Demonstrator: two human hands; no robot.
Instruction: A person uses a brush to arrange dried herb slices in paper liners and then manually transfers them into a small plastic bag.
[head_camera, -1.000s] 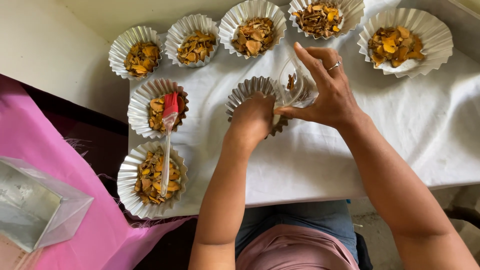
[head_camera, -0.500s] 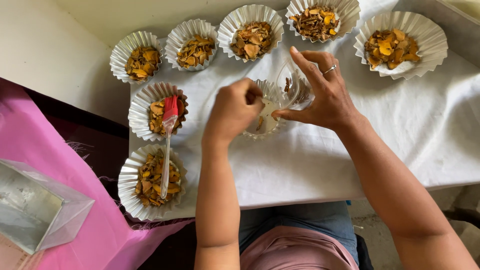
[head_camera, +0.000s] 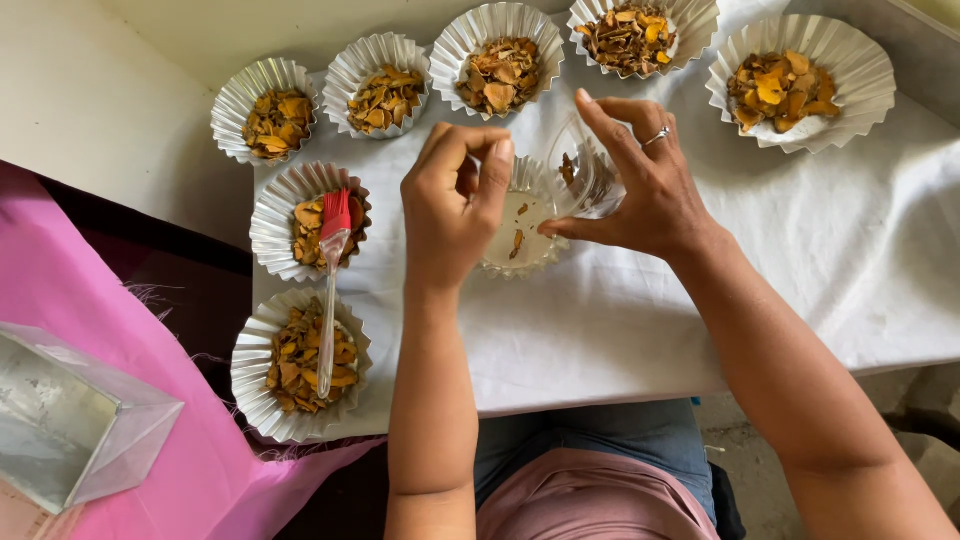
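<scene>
while the left hand (head_camera: 452, 205) half hides the foil cup (head_camera: 520, 245), its fingers seem pinched; right hand (head_camera: 640, 190) grips a clear cup (head_camera: 585, 175).

Soft, even daylight fills the view, bright on the white cloth (head_camera: 800, 260) with no harsh glare. The hands cast only faint shadows. The foil cups (head_camera: 265, 95) glint mildly. Focus is sharp at the centre; the edges bow slightly, and the lower-left corner looks softer.
</scene>
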